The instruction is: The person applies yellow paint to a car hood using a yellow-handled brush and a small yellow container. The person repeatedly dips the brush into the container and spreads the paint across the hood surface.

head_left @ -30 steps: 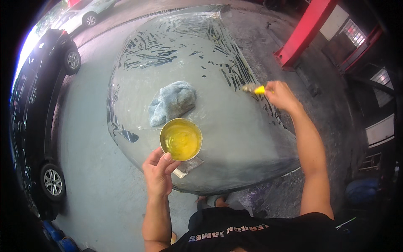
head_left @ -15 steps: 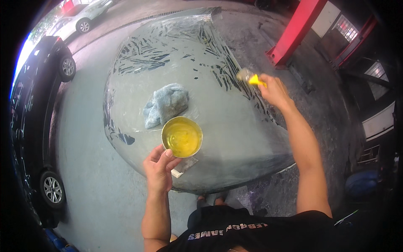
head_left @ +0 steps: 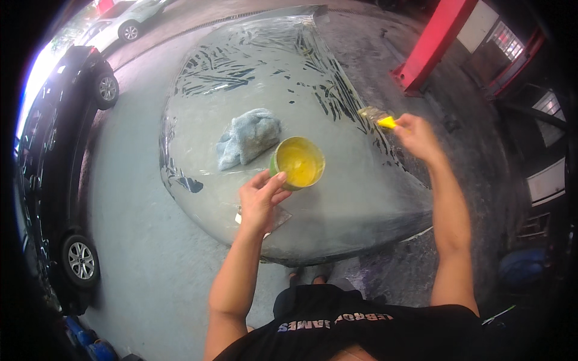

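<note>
My left hand [head_left: 261, 201] grips a round can [head_left: 299, 163] by its side; yellow liquid shows inside. It is held above the near middle of a large, curved grey panel [head_left: 337, 180], which looks like a car hood with glossy, film-like patches and dark streaks. Closed round a yellow handle, my right hand [head_left: 416, 137] holds a paintbrush [head_left: 376, 114] at the panel's right edge. The bristles point left, over the streaks; whether they touch the surface I cannot tell. A crumpled blue-grey towel [head_left: 250, 137] lies on the panel, just left of the can.
Partly hidden behind my left wrist, a small flat piece [head_left: 278, 218] lies on the panel. A black car [head_left: 57, 174] stands along the left, with a white car [head_left: 120, 27] beyond. At the right rises a red post [head_left: 433, 45]. My feet stand at the panel's near edge.
My left hand has moved the can right and farther from me. The brush in my right hand has shifted right and slightly nearer along the panel's edge. The whole view has shifted a little.
</note>
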`<action>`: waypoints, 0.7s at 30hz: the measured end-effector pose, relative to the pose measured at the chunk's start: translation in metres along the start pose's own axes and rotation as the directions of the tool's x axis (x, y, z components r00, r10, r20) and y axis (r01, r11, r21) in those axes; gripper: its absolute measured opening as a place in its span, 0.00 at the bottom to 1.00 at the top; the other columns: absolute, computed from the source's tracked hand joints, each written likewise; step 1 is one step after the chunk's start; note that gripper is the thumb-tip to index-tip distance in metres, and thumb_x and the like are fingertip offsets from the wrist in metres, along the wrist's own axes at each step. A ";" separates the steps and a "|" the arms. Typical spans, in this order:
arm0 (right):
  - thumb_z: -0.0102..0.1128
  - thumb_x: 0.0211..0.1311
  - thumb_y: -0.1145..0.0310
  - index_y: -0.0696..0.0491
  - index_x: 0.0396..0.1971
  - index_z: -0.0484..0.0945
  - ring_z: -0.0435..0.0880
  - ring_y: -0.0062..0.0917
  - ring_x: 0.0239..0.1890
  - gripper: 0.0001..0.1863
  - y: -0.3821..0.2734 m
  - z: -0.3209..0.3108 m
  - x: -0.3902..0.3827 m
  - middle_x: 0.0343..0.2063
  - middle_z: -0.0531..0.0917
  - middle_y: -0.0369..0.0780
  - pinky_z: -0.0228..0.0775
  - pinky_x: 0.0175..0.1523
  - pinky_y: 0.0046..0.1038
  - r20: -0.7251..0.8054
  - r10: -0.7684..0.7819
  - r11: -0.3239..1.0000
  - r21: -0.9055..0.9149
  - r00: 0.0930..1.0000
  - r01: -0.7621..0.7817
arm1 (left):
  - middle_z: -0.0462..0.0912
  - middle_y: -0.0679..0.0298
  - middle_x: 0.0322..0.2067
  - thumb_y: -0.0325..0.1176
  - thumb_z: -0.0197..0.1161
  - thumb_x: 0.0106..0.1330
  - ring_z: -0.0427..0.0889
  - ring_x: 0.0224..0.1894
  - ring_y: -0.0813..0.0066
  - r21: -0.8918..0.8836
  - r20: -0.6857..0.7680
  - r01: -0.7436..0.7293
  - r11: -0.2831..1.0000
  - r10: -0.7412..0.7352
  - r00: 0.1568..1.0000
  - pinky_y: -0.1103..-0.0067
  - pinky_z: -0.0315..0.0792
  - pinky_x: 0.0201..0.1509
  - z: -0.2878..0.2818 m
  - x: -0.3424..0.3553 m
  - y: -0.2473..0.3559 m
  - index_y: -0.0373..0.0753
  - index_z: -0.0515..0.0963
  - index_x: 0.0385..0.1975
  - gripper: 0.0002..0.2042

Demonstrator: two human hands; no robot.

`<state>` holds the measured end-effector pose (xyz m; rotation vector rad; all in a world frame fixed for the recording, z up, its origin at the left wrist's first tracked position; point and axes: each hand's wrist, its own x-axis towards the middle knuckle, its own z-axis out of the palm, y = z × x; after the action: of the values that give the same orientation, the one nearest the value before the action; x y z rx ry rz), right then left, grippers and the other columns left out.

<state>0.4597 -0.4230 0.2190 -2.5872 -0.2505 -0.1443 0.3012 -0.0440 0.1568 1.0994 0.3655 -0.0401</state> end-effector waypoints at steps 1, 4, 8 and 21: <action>0.67 0.64 0.67 0.60 0.41 0.84 0.84 0.30 0.30 0.12 -0.018 -0.021 -0.010 0.28 0.86 0.46 0.74 0.40 0.36 -0.010 -0.020 0.998 0.057 1.000 0.021 | 0.85 0.51 0.48 0.38 0.74 0.65 0.86 0.48 0.67 0.005 0.011 -0.002 1.000 0.002 1.000 0.73 0.83 0.51 0.007 0.007 -0.003 0.21 0.75 0.59 0.30; 0.69 0.63 0.69 0.60 0.38 0.85 0.82 0.25 0.30 0.10 -0.072 -0.076 -0.040 0.26 0.85 0.44 0.74 0.39 0.34 0.033 -0.081 0.988 0.137 0.996 0.075 | 0.85 0.52 0.48 0.38 0.75 0.64 0.85 0.49 0.68 0.030 0.038 -0.003 1.000 0.002 0.999 0.73 0.81 0.51 0.022 0.023 -0.010 0.20 0.75 0.59 0.31; 0.69 0.62 0.68 0.60 0.39 0.86 0.86 0.30 0.31 0.11 -0.108 -0.084 -0.068 0.28 0.87 0.46 0.76 0.42 0.35 0.156 -0.224 0.966 0.164 0.962 0.199 | 0.85 0.53 0.46 0.39 0.77 0.63 0.86 0.48 0.69 0.116 0.086 0.011 0.993 -0.021 0.996 0.75 0.81 0.50 0.046 0.031 -0.020 0.20 0.75 0.58 0.31; 0.65 0.67 0.68 0.59 0.43 0.84 0.82 0.27 0.25 0.11 -0.051 -0.009 -0.085 0.23 0.84 0.43 0.72 0.34 0.34 0.146 0.006 0.952 0.301 0.989 -0.050 | 0.86 0.57 0.34 0.40 0.80 0.58 0.84 0.33 0.76 0.279 0.146 -0.137 0.950 0.100 0.984 0.80 0.80 0.38 0.111 0.050 -0.032 0.21 0.82 0.50 0.28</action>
<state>0.3652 -0.3970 0.2390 -2.2938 -0.2652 0.0868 0.3712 -0.1490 0.1582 1.3992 0.1779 -0.0595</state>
